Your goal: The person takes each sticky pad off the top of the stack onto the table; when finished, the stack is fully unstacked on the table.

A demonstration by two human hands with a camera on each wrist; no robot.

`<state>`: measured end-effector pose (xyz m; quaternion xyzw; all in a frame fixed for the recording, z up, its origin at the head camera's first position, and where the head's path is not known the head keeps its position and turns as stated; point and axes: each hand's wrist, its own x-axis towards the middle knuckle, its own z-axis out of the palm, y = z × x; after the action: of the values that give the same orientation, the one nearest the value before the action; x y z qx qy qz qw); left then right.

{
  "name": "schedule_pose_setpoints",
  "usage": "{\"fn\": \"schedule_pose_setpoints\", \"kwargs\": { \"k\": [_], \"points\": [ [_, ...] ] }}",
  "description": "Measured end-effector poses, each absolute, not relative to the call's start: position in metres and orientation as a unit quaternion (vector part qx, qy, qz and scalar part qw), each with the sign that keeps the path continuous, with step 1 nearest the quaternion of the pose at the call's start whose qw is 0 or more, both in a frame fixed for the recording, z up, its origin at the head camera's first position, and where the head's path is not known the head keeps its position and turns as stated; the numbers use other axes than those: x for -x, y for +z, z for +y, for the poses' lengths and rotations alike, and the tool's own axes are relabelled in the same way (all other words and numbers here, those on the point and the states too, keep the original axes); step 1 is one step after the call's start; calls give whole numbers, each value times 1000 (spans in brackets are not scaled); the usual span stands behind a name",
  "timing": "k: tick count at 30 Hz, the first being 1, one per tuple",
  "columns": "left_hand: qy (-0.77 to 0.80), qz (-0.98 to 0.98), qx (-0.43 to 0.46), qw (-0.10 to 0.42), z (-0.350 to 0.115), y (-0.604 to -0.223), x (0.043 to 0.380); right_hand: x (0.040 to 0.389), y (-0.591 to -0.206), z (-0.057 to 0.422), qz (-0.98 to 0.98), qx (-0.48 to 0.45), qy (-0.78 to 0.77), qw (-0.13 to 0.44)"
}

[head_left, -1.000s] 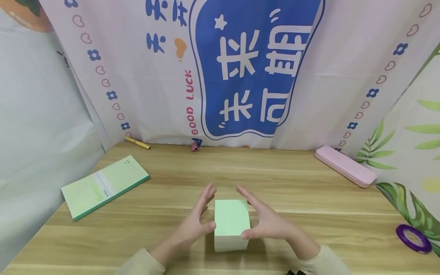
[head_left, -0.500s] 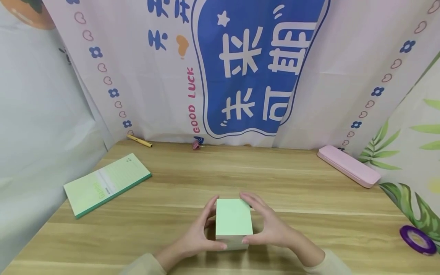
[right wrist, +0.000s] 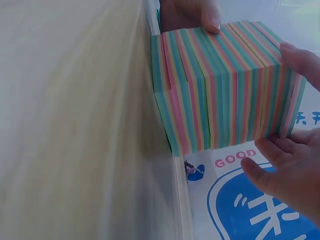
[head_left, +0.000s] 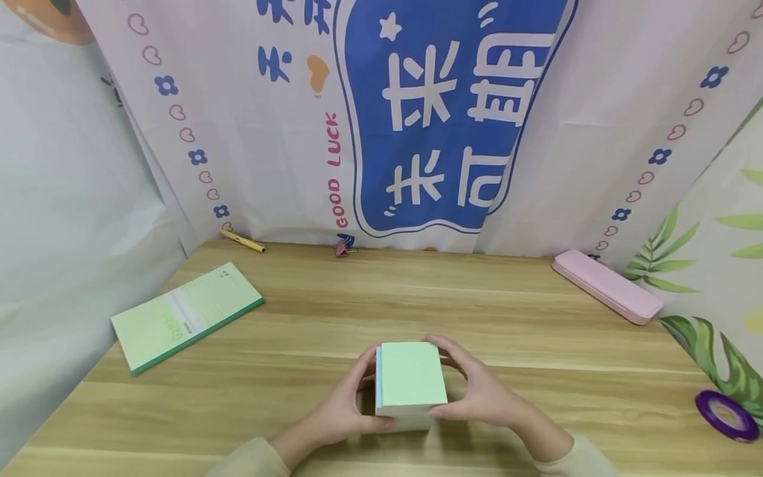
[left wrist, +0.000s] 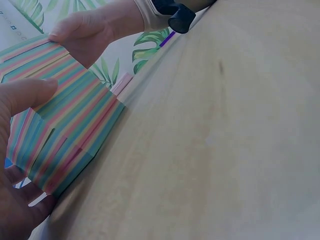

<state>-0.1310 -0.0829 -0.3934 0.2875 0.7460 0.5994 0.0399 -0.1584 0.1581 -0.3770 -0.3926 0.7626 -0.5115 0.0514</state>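
Observation:
A tall block of square sticky notes (head_left: 413,374) stands on the table in front of me, mint green on top. Its sides show pink, yellow and teal bands in the right wrist view (right wrist: 220,95). My left hand (head_left: 348,409) holds the left side, thumb on the near face and fingers round the far left. My right hand (head_left: 479,391) grips the upper right, thumb at the near edge and fingers behind the far corner. The top layer sits shifted to the right, baring a blue strip along the left edge. The fingers behind the block are partly hidden.
A green notepad (head_left: 187,317) lies at the left and a yellow pen (head_left: 243,241) at the back left. A small pink clip (head_left: 341,248) is by the cloth backdrop (head_left: 286,165). A pink case (head_left: 607,286) and a purple tape roll (head_left: 726,415) lie at the right.
Both hands have closed in from beside the block and taken hold of it. The top layer has slid right under my right hand, and a blue edge shows at left.

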Motion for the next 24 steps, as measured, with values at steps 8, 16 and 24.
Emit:
{"fn": "schedule_pose_setpoints", "kwargs": {
  "k": [8, 16, 24],
  "points": [
    [604, 748, -274, 44, -83, -393, 130, 168, -368, 170, 660, 383, -636, 111],
    [607, 748, -266, 49, -84, -392, 131, 199, -355, 169, 609, 350, -702, 120],
    [608, 742, -276, 58, -85, -394, 130, 252, -355, 149, 636, 268, -713, 123]
  ]
}}
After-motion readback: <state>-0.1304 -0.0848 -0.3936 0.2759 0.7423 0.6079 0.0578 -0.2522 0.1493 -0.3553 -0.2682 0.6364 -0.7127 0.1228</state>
